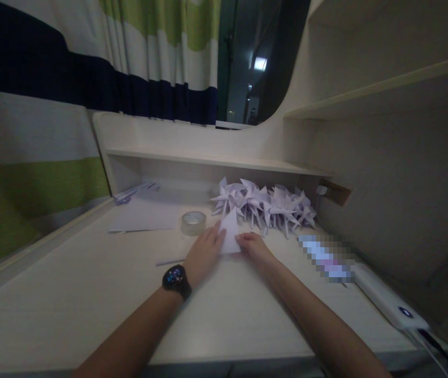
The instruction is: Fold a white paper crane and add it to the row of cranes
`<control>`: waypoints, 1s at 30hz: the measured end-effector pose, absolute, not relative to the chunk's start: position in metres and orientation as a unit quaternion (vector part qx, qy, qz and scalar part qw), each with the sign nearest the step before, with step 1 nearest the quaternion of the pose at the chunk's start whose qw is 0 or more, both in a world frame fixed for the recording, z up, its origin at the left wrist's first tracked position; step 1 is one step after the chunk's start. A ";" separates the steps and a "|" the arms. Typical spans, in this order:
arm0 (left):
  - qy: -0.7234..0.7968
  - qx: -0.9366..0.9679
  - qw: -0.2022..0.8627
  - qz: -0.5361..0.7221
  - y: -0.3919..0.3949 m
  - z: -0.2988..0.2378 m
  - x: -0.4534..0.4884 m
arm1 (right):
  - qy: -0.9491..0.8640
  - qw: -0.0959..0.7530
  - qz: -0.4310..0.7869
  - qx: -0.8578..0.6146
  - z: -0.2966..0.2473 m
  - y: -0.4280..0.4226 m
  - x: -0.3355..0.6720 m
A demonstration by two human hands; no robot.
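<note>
paper [230, 239], long axis and tip forward, tight in right hand [256, 247], left hand [205, 249] grip unclear

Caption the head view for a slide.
Left hand and right hand on folded paper, near tape and paper pinwheels.

light: dim, flat | glare: faint sheen on the worktop [90, 299] near its front edge; hard white spot in the dark window [243, 68] | shadow: heavy on the wall [389, 173] beyond the right edge | focus: soft, paper [230, 236] washed out | lens: wide-angle bowing toward borders | mosaic: blocks over bright device [322, 257], right edge
</note>
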State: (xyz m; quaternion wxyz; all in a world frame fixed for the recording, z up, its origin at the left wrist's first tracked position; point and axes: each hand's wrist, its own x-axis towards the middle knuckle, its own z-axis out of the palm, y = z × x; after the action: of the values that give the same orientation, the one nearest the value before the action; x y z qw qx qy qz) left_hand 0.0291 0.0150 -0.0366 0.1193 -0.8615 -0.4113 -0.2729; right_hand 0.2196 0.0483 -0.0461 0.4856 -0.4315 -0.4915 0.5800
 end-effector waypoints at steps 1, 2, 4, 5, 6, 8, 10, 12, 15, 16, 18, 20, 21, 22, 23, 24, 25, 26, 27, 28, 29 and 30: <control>-0.407 -0.860 0.099 -0.293 0.013 -0.037 0.028 | -0.496 0.493 0.570 -0.432 -0.046 0.048 0.219; -0.402 -0.858 0.079 -0.311 0.012 -0.037 0.027 | -0.499 0.501 0.559 -0.433 -0.046 0.047 0.219; -0.393 -0.854 0.055 -0.338 0.011 -0.036 0.025 | -0.505 0.514 0.540 -0.434 -0.046 0.047 0.218; -0.391 -0.851 0.050 -0.347 0.011 -0.036 0.024 | -0.509 0.518 0.534 -0.433 -0.046 0.047 0.217; -0.391 -0.849 0.050 -0.353 0.012 -0.036 0.022 | -0.512 0.522 0.528 -0.432 -0.046 0.047 0.216; -0.389 -0.848 0.051 -0.357 0.014 -0.036 0.020 | -0.518 0.529 0.515 -0.431 -0.045 0.047 0.214; -0.386 -0.850 0.049 -0.355 0.015 -0.036 0.019 | -0.523 0.536 0.502 -0.433 -0.044 0.046 0.213; -0.385 -0.852 0.043 -0.351 0.016 -0.036 0.018 | -0.527 0.543 0.489 -0.434 -0.043 0.045 0.212; -0.391 -0.851 0.034 -0.350 0.015 -0.037 0.019 | -0.530 0.551 0.476 -0.435 -0.041 0.044 0.212; -0.392 -0.850 0.031 -0.351 0.015 -0.037 0.018 | -0.530 0.553 0.474 -0.435 -0.041 0.044 0.212; -0.387 -0.852 0.021 -0.353 0.015 -0.038 0.018 | -0.527 0.556 0.473 -0.436 -0.041 0.044 0.212; -0.382 -0.854 0.006 -0.353 0.017 -0.039 0.018 | -0.523 0.558 0.476 -0.435 -0.041 0.046 0.213; -0.383 -0.853 -0.005 -0.355 0.018 -0.039 0.018 | -0.520 0.559 0.478 -0.434 -0.041 0.046 0.213; -0.388 -0.849 -0.016 -0.359 0.020 -0.040 0.018 | -0.518 0.559 0.482 -0.431 -0.041 0.047 0.213; -0.396 -0.842 -0.028 -0.365 0.022 -0.040 0.019 | -0.516 0.560 0.487 -0.428 -0.041 0.048 0.214; -0.405 -0.834 -0.041 -0.372 0.024 -0.040 0.019 | -0.513 0.560 0.492 -0.425 -0.042 0.048 0.214; -0.413 -0.826 -0.054 -0.380 0.025 -0.040 0.020 | -0.510 0.560 0.497 -0.422 -0.042 0.049 0.213; -0.420 -0.818 -0.067 -0.388 0.026 -0.039 0.020 | -0.508 0.559 0.503 -0.420 -0.042 0.048 0.213; -0.427 -0.809 -0.078 -0.396 0.027 -0.038 0.021 | -0.507 0.556 0.510 -0.417 -0.041 0.047 0.213; -0.435 -0.799 -0.085 -0.406 0.028 -0.037 0.021 | -0.507 0.550 0.519 -0.413 -0.041 0.046 0.212; -0.443 -0.789 -0.087 -0.416 0.028 -0.036 0.021 | -0.508 0.542 0.529 -0.410 -0.040 0.044 0.212; -0.451 -0.780 -0.085 -0.425 0.028 -0.035 0.021 | -0.510 0.533 0.539 -0.406 -0.039 0.042 0.211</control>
State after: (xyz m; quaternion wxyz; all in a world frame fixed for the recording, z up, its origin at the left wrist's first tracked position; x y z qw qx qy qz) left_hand 0.0211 0.0275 -0.0351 -0.0850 -0.7801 -0.4514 -0.4249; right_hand 0.2110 0.0423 -0.0394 0.5330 -0.4064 -0.5104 0.5387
